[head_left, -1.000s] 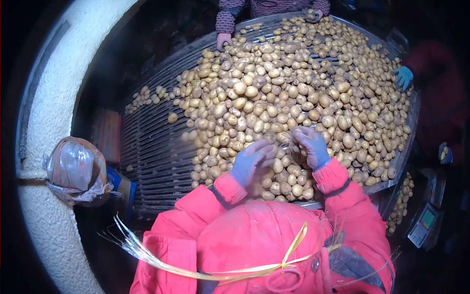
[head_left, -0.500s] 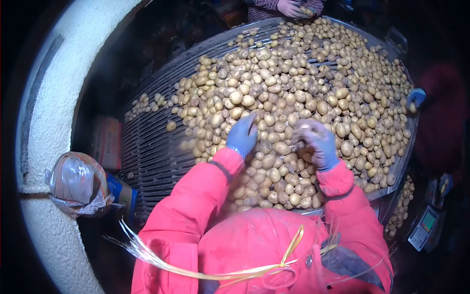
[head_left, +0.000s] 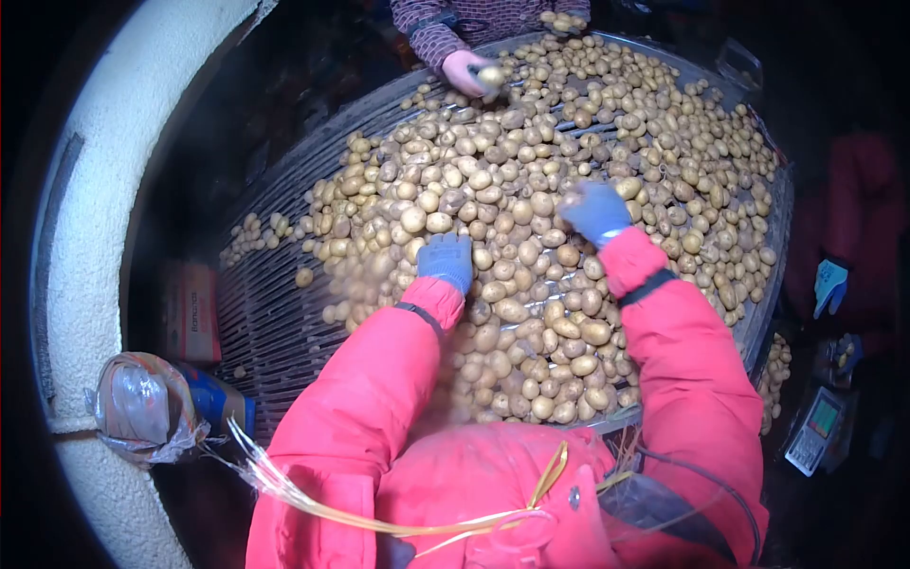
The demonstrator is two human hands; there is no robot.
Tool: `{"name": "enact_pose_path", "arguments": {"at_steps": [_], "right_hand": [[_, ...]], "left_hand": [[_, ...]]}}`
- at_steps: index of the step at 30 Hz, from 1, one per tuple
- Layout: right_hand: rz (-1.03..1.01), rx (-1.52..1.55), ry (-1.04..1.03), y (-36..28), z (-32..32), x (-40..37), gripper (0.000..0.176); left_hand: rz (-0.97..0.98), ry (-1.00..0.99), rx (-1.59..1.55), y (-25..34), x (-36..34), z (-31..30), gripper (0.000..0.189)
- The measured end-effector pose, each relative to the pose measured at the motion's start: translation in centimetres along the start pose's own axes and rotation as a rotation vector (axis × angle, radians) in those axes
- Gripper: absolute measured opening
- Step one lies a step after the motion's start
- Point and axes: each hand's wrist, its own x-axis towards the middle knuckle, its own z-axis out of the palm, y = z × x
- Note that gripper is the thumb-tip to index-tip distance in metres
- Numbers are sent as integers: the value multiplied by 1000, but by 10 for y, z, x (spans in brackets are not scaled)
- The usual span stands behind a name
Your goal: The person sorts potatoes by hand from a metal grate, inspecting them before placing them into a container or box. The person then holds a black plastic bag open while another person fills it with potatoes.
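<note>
Bright, cool light is falling on the potatoes [head_left: 512,308] and pink sleeves [head_left: 365,379]; the surroundings are sinking into near-black; plastic wrap [head_left: 140,403] is catching glare; the right glove [head_left: 595,211] is blurring; the wide lens is bowing the edges.

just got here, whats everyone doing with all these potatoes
A person in a pink coat has both gloved hands, the left hand and the right hand, on a big heap of potatoes on a slatted table. Whether either hand grips one is hard to tell. Across the table, a co-worker's hand holds a potato over the far edge of the heap. At the right, someone's hand in a blue glove is away from the potatoes.
</note>
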Motion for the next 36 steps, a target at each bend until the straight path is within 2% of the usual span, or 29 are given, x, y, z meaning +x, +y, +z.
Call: {"name": "enact_pose_path", "arguments": {"at_steps": [2, 5, 6, 7, 9, 10, 12, 14, 15, 16, 18, 19, 21, 22, 24, 25, 27, 28, 29, 31, 32, 33, 35, 36], "right_hand": [[174, -419, -136, 10, 42, 28, 59], [153, -358, -188, 4, 56, 48, 60], [182, -296, -195, -2, 46, 45, 53], [179, -297, -198, 4, 44, 43, 53], [94, -17, -287, 16, 36, 40, 49], [24, -46, -246, 16, 37, 32, 41], [80, 484, -347, 14, 31, -12, 27], [94, 773, -464, -3, 19, -63, 22], [-39, 652, -454, -3, 18, -86, 24], [-67, 615, -504, -11, 13, -108, 27], [-185, 614, -450, -21, 13, -151, 36], [-249, 595, -440, -27, 14, -169, 40], [-429, 555, -424, -43, 17, -199, 54], [-423, 550, -412, -49, 23, -212, 54], [-453, 597, -310, -57, 31, -235, 74], [-445, 589, -294, -65, 23, -245, 74], [-161, 425, -357, -80, 3, -267, 86], [-152, 392, -327, -69, 12, -277, 88], [-136, 383, -302, -59, 24, -286, 88], [-310, 338, -229, -48, 36, -306, 87], [-265, 166, -174, -48, 35, -322, 83], [-247, 156, -152, -46, 38, -335, 83], [-134, -14, 10, -39, 47, -357, 75], [-186, -10, 174, -44, 44, -370, 66]], "left_hand": [[-29, -66, -7, -1, -2, -6, 30], [-4, -79, -34, -1, -13, -13, 27], [-10, -20, -43, -4, -15, -2, 22], [-14, -21, -43, -5, -21, -3, 22], [0, 80, -321, -6, -38, -6, 14], [-3, 83, -323, -10, -43, 1, 14], [11, 83, -611, -17, -51, 17, 10], [-42, 45, -682, -9, -63, -3, 14], [-97, 7, -749, -5, -69, -11, 21], [-94, 7, -749, 1, -74, -12, 21], [-473, -299, -1502, 18, -82, -13, 17], [-466, -304, -1502, 25, -88, -5, 17], [-241, -311, -1863, 38, -104, 14, 18], [-228, -321, -1864, 47, -116, 9, 18], [312, -362, -1945, 60, -140, -5, 25], [331, -375, -1945, 63, -148, -16, 25], [-133, -764, -2268, 65, -164, -33, 23], [-177, -645, -2087, 65, -172, -23, 24], [-150, -672, -2083, 64, -180, -14, 24], [20, -654, -1592, 64, -193, -24, 28], [365, -495, -1426, 68, -198, -12, 29], [650, -269, -1261, 72, -202, -1, 29], [187, -847, -2257, 90, -221, -30, 31], [245, -919, -2419, 94, -221, -5, 38]]}}
